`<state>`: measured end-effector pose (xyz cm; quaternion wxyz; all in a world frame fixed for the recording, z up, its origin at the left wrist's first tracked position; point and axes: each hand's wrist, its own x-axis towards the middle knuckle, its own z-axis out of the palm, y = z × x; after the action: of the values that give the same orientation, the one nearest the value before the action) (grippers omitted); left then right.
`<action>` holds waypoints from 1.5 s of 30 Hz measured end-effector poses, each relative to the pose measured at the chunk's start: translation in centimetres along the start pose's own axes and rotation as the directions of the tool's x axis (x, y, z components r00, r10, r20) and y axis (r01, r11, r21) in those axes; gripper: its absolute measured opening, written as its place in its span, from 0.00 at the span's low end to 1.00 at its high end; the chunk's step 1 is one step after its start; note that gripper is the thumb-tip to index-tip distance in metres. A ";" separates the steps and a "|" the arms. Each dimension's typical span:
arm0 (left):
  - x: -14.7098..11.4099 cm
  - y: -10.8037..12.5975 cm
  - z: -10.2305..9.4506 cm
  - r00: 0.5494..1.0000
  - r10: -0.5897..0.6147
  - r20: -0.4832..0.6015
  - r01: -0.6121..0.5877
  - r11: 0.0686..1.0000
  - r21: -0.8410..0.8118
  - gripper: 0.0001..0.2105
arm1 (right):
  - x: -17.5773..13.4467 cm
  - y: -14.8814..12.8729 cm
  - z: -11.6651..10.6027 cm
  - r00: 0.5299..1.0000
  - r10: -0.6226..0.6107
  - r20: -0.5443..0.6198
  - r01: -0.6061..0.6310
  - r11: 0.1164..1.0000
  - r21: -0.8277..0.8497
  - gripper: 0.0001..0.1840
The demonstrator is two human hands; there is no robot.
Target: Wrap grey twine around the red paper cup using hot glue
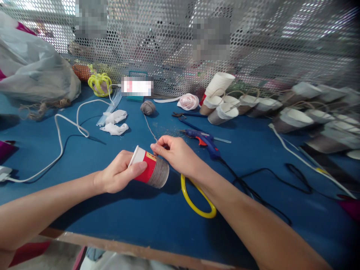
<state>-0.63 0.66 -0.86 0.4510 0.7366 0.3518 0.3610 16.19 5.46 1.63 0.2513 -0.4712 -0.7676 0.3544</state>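
Observation:
My left hand (pixel 119 172) is closed around a red and white paper cup (pixel 143 174), tilted with its rim toward the left. Grey yarn (pixel 160 173) is wound in tight rows round the cup's base end. Just above the cup, my right hand (pixel 171 150) pinches the yarn strand between thumb and fingers. From there the strand runs back to a grey yarn ball (pixel 147 108) on the table. Partly hidden under my right forearm are scissors with a yellow handle (pixel 197 208). A blue glue gun (pixel 204 140) lies to the right of my right hand.
Several grey-wrapped cups with handles (pixel 223 113) stand at the back right, near stacked white cups (pixel 219 86). Pliers (pixel 180 115), a pink ribbon roll (pixel 188 101) and crumpled white pieces (pixel 114 127) lie behind. A white cable (pixel 60 138) crosses the left; a black cord (pixel 233 172) trails right.

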 end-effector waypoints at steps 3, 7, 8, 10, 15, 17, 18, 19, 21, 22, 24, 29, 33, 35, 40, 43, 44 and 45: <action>0.0 0.0 0.0 1.000 0.012 -0.008 -0.012 1.000 0.002 0.17 | 0.1 0.1 0.2 1.000 -0.004 0.012 0.004 1.000 0.001 0.13; 0.1 0.2 0.0 0.999 0.031 -0.007 -0.031 0.999 0.030 0.17 | 0.1 0.3 0.3 1.000 -0.006 0.027 0.007 1.000 -0.027 0.13; 0.2 0.3 0.0 1.000 0.029 -0.002 -0.029 0.999 0.034 0.17 | 0.1 0.3 0.3 0.999 -0.004 0.031 0.005 0.999 -0.035 0.13; 0.2 0.4 0.0 1.000 0.009 0.000 -0.009 1.000 0.022 0.17 | 0.1 0.4 0.3 0.999 0.003 0.041 -0.001 0.999 -0.044 0.14; 0.1 0.0 0.2 0.997 -0.061 -0.038 0.056 0.990 -0.126 0.17 | 0.2 0.4 0.4 0.998 0.029 0.047 -0.027 0.999 -0.036 0.14; 0.2 -0.1 0.3 0.994 -0.102 -0.039 0.093 0.979 -0.180 0.17 | 0.3 0.4 0.4 0.998 0.046 0.052 -0.044 0.999 -0.024 0.14; 0.3 -0.1 0.3 0.991 -0.131 -0.038 0.120 0.969 -0.214 0.17 | 0.3 0.4 0.5 0.997 0.052 0.055 -0.051 0.998 -0.019 0.14; 0.4 -0.1 0.3 0.985 -0.167 -0.037 0.153 0.955 -0.256 0.16 | 0.4 0.5 0.5 0.997 0.057 0.056 -0.056 0.998 -0.016 0.14; 0.6 0.0 0.5 0.969 -0.244 -0.040 0.215 0.911 -0.352 0.16 | 0.5 0.6 0.6 0.997 0.059 0.056 -0.058 0.998 -0.012 0.14; 0.6 0.0 0.5 0.960 -0.276 -0.039 0.239 0.887 -0.396 0.16 | 0.6 0.7 0.6 0.997 0.061 0.055 -0.060 0.998 -0.010 0.15; 0.7 0.1 0.6 0.947 -0.319 -0.039 0.268 0.850 -0.453 0.16 | 0.7 0.8 0.7 0.997 0.062 0.056 -0.061 0.998 -0.006 0.15; 0.7 0.2 0.8 0.941 -0.336 -0.037 0.279 0.834 -0.476 0.17 | 0.6 0.9 0.9 0.996 0.068 0.063 -0.069 0.998 0.009 0.15; 1.1 0.3 0.6 0.921 -0.386 -0.061 0.287 0.775 -0.563 0.15 | 1.0 1.3 0.7 0.996 0.076 0.038 -0.076 0.997 0.021 0.16; 1.6 0.4 0.3 0.892 -0.435 -0.121 0.267 0.725 -0.635 0.13 | 1.2 1.5 0.3 0.997 0.080 -0.018 -0.080 0.996 0.027 0.18; 2.9 -0.1 -0.3 0.709 -0.649 -0.275 0.263 0.605 -0.751 0.09 | 0.6 0.7 -0.7 0.996 0.047 -0.072 -0.044 0.998 0.036 0.19; 3.1 -0.6 -0.4 0.680 -0.680 -0.275 0.284 0.589 -0.757 0.10 | -0.2 -0.2 -0.3 0.999 0.049 0.003 -0.049 0.995 0.087 0.17; 3.0 -0.7 -0.3 0.701 -0.656 -0.279 0.278 0.612 -0.741 0.11 | -0.4 -0.4 -0.1 0.997 0.068 0.033 -0.072 0.987 0.142 0.16; 2.8 -0.7 -0.3 0.740 -0.612 -0.277 0.267 0.646 -0.715 0.11 | -0.4 -0.4 0.1 0.993 0.095 0.069 -0.108 0.969 0.221 0.17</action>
<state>0.35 3.36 -0.83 0.6408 0.3077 0.4866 0.5078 16.05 4.90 1.83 0.2621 -0.4679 -0.7046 0.4647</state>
